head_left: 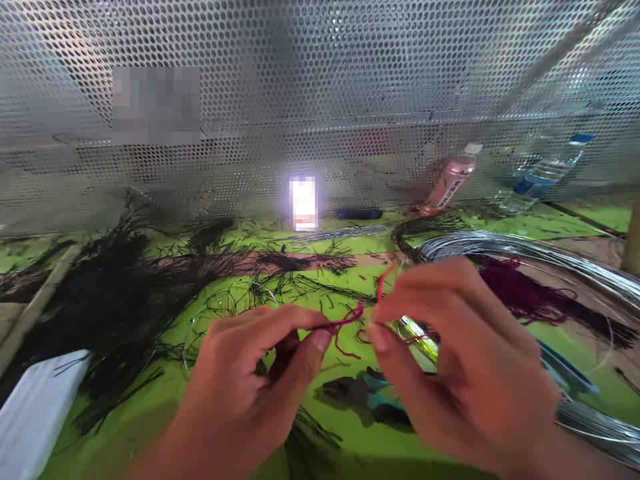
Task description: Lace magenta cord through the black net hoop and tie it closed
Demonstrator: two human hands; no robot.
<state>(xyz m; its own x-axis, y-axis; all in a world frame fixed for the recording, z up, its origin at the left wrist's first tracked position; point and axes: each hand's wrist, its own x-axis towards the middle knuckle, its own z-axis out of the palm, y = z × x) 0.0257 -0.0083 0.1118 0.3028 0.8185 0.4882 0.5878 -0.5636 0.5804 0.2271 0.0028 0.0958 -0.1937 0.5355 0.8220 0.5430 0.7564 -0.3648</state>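
Observation:
My left hand (pixel 260 373) pinches a magenta cord (pixel 354 317) between thumb and forefinger. A short loose end of the cord curls up past the fingertips, and a thinner dark red strand (pixel 343 345) hangs below it. Close by on the right, my right hand (pixel 465 353) is closed in a pinch on a pinkish-red cord (pixel 382 283), whose end sticks up above the fingers. Whether the two cords are one piece cannot be seen. Pliers (pixel 345 392) with teal handles lie beneath my hands, partly covered by my right hand. A shiny yellow item (pixel 421 339) shows behind the right fingers.
Dark wire-like strands (pixel 130 300) heap on the left, beside a white block (pixel 43 407). Silvery wire coils (pixel 500 247) and purple cord (pixel 520 287) lie right. A lit phone-like screen (pixel 303 203), pink bottle (pixel 450 181) and clear bottle (pixel 547 175) stand against perforated metal (pixel 320 80).

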